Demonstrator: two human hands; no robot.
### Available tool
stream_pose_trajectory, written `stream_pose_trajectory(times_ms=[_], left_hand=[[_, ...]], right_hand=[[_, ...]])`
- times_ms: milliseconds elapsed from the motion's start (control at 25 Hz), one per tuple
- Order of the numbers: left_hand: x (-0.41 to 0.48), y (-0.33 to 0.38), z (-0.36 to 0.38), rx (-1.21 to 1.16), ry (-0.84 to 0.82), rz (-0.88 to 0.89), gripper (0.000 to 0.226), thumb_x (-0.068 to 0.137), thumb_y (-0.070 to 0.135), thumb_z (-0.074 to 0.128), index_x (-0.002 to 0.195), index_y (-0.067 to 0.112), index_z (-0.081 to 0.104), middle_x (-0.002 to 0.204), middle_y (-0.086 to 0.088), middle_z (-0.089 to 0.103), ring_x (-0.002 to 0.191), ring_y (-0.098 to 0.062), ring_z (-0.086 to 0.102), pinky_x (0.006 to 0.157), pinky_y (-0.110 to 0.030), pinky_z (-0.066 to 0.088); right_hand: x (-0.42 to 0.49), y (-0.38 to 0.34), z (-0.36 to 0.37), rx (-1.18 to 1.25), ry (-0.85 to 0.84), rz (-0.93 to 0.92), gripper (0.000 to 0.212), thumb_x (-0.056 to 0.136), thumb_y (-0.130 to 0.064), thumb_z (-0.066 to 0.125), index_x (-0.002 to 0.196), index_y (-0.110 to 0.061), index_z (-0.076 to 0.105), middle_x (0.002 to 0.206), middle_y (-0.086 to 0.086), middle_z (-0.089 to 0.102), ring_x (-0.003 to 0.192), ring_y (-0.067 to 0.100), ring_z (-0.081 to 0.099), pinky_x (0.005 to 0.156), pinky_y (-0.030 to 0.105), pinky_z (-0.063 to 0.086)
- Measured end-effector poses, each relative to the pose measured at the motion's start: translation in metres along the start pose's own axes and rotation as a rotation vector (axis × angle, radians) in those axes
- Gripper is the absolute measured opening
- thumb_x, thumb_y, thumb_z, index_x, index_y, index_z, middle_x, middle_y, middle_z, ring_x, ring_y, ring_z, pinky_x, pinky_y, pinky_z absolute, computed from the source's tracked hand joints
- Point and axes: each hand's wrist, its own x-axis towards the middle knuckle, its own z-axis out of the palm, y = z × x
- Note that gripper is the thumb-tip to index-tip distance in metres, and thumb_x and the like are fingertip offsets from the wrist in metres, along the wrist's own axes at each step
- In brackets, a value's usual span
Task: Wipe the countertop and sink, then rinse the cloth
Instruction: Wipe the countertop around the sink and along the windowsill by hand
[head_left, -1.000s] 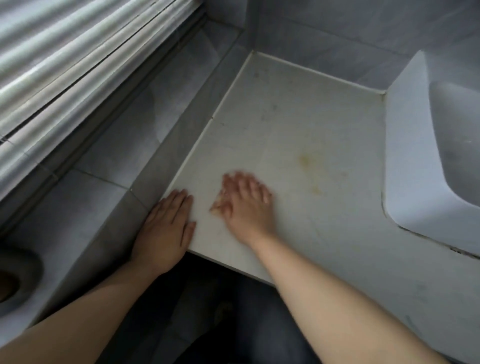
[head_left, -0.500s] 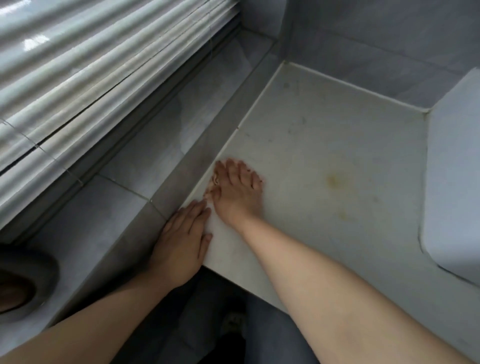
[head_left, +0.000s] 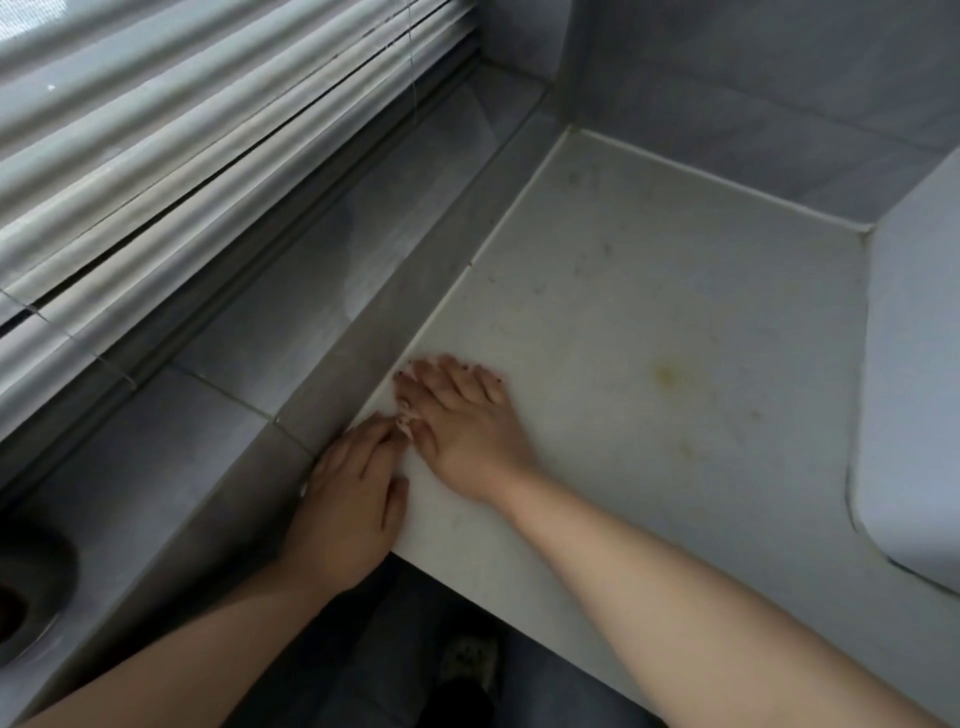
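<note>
At the near-left edge of the countertop (head_left: 649, 270), the right hand (head_left: 462, 421) is lying palm down, fingers spread and straight, dark polish showing on the nails. Fingertips are pointing far-left, reaching approx. to the seam where the white top is meeting the grey ledge (head_left: 291, 332).

The left hand (head_left: 348, 499) is resting just beside it, palm down over the near-left corner of the top, fingers straight and close together, thumb lying along the white surface. Its fingertips are touching the right hand at the thumb side.

A small pale pinkish scrap (head_left: 405, 423) is sitting at that contact pt. Cannot tell what it is, or whether either hand is gripping it. Both forearms are bare and running in from the near side.

Surface condition: a yellowish stain (head_left: 667, 375) is showing right of the right hand, well apart from it, w/ faint dark specks scattered toward the far corner.

The sink (head_left: 919, 374), a white basin, is standing on the right side of the top; only its left wall is in view.

Slatted blinds (head_left: 182, 156) are hanging far-left above the ledge. Grey wall tiles (head_left: 753, 93) are backing the top on the far side.

A dark round item (head_left: 31, 587) is sitting at the near-left margin, partly cut off. Below the top's near edge, a shoe (head_left: 470, 662) is showing on the floor.
</note>
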Motion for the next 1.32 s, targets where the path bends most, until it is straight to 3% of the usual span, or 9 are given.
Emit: stream_pose_trajectory(times_ms=[80,240,440,640,720,880,1080,1200,1320], left_hand=[[0.010,0.002,0.003,0.003,0.016,-0.016,0.044,0.082,0.020,0.036,0.113,-0.001,0.059,0.114,-0.020,0.059,0.108,-0.026,0.045,0.098,-0.034,0.032],[0.035,0.010,0.012,0.053,-0.035,-0.004,0.047,0.086,0.020,0.033,0.119,-0.003,0.058,0.122,-0.026,0.056,0.111,-0.038,0.055,0.095,-0.049,0.044],[0.057,0.036,0.018,0.123,-0.135,-0.049,0.071,0.083,0.040,0.016,0.137,0.001,0.042,0.145,-0.020,0.036,0.136,-0.032,0.032,0.112,-0.043,0.015],[0.075,0.061,0.028,0.201,-0.232,0.010,0.091,0.067,0.059,-0.009,0.149,0.021,0.003,0.158,-0.002,-0.003,0.144,-0.016,-0.008,0.114,-0.038,-0.009],[0.074,0.062,0.029,0.228,-0.226,0.015,0.090,0.069,0.060,-0.009,0.149,0.022,0.003,0.158,-0.001,-0.002,0.144,-0.016,-0.008,0.114,-0.038,-0.008],[0.073,0.061,0.026,0.200,-0.219,0.011,0.089,0.071,0.060,-0.004,0.149,0.020,0.009,0.158,-0.003,0.004,0.145,-0.017,-0.003,0.115,-0.040,-0.005],[0.085,0.061,0.025,0.171,-0.166,0.058,0.082,0.075,0.059,0.022,0.131,0.006,0.049,0.140,-0.019,0.043,0.136,-0.031,0.031,0.112,-0.045,0.016],[0.113,0.043,0.024,0.209,-0.155,0.118,0.078,0.078,0.062,0.030,0.123,0.003,0.055,0.126,-0.021,0.055,0.128,-0.036,0.042,0.107,-0.044,0.025],[0.131,0.030,0.024,0.262,-0.200,0.177,0.098,0.079,0.077,0.010,0.136,0.005,0.043,0.141,-0.019,0.043,0.133,-0.033,0.036,0.108,-0.042,0.022]], right_hand=[[0.009,0.023,-0.007,-0.023,-0.034,0.009,0.050,0.097,-0.038,0.029,0.146,-0.027,0.030,0.155,-0.002,0.028,0.143,0.021,0.022,0.114,0.039,0.013],[0.014,0.047,-0.017,-0.029,-0.019,0.345,0.054,0.097,-0.040,0.028,0.149,-0.028,0.021,0.158,-0.002,0.018,0.145,0.021,0.013,0.115,0.040,0.009],[-0.106,0.052,-0.015,-0.083,-0.001,0.160,0.054,0.087,-0.041,0.034,0.135,-0.024,0.049,0.139,0.000,0.053,0.127,0.024,0.050,0.105,0.038,0.023],[-0.090,0.150,-0.046,-0.120,0.023,0.764,0.054,0.095,-0.046,0.023,0.148,-0.035,0.022,0.158,-0.007,0.017,0.146,0.017,0.013,0.114,0.053,0.006],[-0.092,0.129,-0.043,-0.114,0.045,0.727,0.056,0.094,-0.049,0.021,0.147,-0.035,0.023,0.158,-0.008,0.018,0.145,0.017,0.015,0.112,0.058,0.008],[-0.127,0.103,-0.026,-0.186,0.040,0.332,0.055,0.086,-0.049,0.031,0.134,-0.029,0.050,0.140,-0.003,0.052,0.127,0.024,0.050,0.104,0.049,0.029],[-0.115,0.181,-0.052,-0.141,0.143,0.961,0.058,0.094,-0.045,0.026,0.146,-0.021,0.030,0.155,0.007,0.027,0.143,0.029,0.019,0.113,0.053,0.011],[-0.122,0.142,-0.030,-0.171,0.139,0.715,0.063,0.086,-0.046,0.031,0.133,-0.010,0.052,0.137,0.017,0.052,0.127,0.038,0.047,0.104,0.046,0.025],[-0.129,0.175,-0.047,-0.174,0.152,0.794,0.064,0.088,-0.050,0.026,0.139,-0.015,0.042,0.146,0.012,0.042,0.136,0.034,0.035,0.107,0.044,0.018]])
